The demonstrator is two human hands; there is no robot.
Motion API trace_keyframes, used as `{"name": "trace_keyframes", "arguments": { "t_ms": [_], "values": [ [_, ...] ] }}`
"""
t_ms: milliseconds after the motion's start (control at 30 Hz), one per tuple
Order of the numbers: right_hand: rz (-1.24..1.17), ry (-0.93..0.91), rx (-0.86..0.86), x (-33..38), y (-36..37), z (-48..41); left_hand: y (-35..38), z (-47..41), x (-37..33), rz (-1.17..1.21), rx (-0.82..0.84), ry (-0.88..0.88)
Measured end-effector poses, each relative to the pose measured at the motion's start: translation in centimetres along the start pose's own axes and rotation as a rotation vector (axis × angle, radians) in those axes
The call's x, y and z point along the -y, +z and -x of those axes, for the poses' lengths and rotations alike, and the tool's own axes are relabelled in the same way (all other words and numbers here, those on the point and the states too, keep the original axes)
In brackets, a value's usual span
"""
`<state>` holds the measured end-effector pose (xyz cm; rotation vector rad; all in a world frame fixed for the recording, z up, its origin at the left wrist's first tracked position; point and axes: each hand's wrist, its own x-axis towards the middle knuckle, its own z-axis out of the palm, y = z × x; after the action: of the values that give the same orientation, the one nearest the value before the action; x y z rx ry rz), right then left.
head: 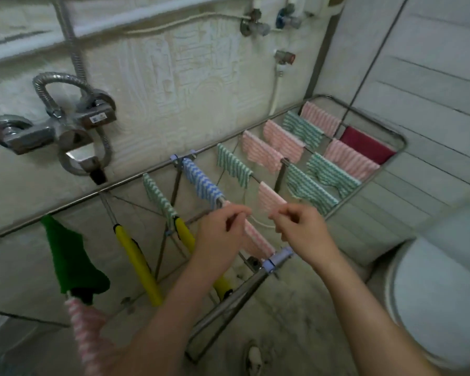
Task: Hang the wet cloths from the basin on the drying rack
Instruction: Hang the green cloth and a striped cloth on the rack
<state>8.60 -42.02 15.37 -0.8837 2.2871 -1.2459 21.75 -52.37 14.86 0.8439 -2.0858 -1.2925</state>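
Beige wall (pixel 174 77) backed the rack (pixel 136 175). The left hand (pixel 221 229) and right hand (pixel 300 229) seemingly pinched a pink-striped cloth (pixel 258 238) that slanted toward the lower right.

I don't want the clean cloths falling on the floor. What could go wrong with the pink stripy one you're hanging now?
1. The left hand and right hand only pinch the pink striped cloth by its edges. It lies near the rail's end by the purple clip, so it might slide off once released.
2. The blue striped cloth hangs right beside it on the same rail. Tugging could bunch them together, so both may dry slowly.
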Motion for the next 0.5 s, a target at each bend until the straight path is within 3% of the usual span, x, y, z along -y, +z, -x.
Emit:
{"name": "trace_keyframes", "arguments": {
  "t_ms": [367, 500],
  "values": [
    [-0.022, 0.249, -0.418, -9.4, -13.5, 11.0, 15.6, 4.0, -6.1, -0.018, 0.521, 0.201],
    [-0.026, 0.368, -0.488, -13.8, -17.3, 15.0, 22.1, 6.2, -8.0, -0.091, 0.723, 0.276]
  ]
}}
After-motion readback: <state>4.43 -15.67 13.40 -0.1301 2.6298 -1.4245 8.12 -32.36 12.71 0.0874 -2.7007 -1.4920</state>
